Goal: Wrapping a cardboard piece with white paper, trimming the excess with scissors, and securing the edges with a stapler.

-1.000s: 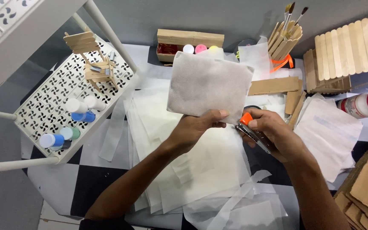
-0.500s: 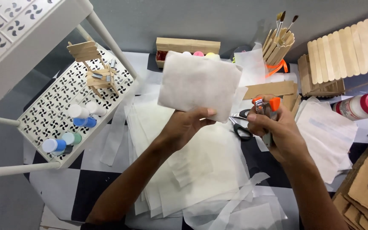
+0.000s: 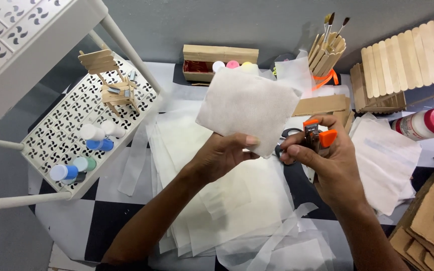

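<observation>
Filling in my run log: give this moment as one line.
left hand: holds white paper sheet | right hand: grips orange stapler | beneath: loose paper sheets

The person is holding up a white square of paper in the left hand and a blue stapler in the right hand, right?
Not quite. The head view shows the stapler in the right hand is orange, not blue. The rest is right: the left hand holds up the white square of paper.
</observation>
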